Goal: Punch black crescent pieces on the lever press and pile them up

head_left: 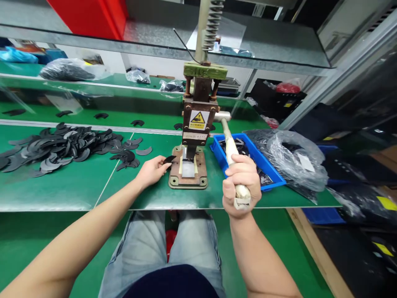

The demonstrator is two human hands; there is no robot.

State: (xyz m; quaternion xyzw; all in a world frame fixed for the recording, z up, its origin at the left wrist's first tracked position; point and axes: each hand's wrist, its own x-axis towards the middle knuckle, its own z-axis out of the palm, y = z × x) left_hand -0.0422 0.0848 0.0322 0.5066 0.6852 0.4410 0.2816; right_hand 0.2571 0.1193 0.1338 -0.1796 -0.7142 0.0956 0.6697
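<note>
A manual punch press (197,120) with a yellow warning label stands on the green table (77,186), bolted to a brown base plate (174,179). My right hand (242,182) is closed around the press's pale lever handle (228,142), pulled down toward me. My left hand (152,169) pinches a small black crescent-shaped piece (169,159) at the left edge of the press base, just beside the die opening.
A heap of black crescent pieces (62,147) lies at the left of the table. A blue bin (269,170) with parts sits right of the press, next to a clear plastic bag (291,155). Overhead runs a metal shelf (139,33). My knees are under the table edge.
</note>
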